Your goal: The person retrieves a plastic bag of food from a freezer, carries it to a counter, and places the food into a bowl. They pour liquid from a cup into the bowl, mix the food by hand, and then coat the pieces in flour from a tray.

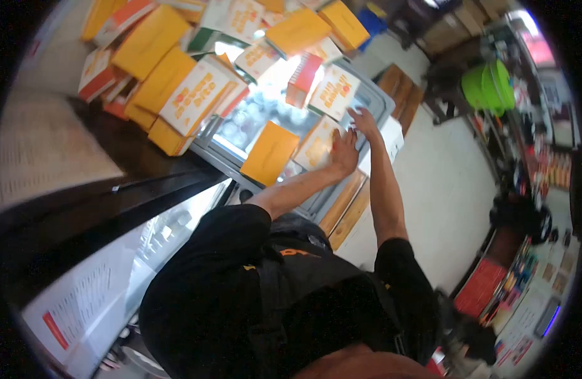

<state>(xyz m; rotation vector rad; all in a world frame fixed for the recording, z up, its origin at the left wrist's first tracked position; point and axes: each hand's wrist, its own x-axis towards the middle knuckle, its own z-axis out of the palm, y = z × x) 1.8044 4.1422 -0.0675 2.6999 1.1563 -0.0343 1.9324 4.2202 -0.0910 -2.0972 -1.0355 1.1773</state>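
My left hand (345,153) lies with fingers spread on a white carton with orange print (316,144). Just beyond it, my right hand (365,123) reaches over the right side of the same area, fingers apart, near the carton's upper corner and a second white printed carton (335,90). To the left of my left hand sits a plain orange-yellow carton (269,153). A small red-and-white carton (304,79) stands behind. The cartons rest on a glass-topped chest with a grey frame (382,101), with round pale items under the glass.
A large heap of yellow and white cartons (153,47) covers the far left. A dark-framed glass cabinet (171,230) stands at my left. Wooden slats (401,88) run along the chest's right side. Farther right are a lime-green bucket (488,88) and cluttered shelves.
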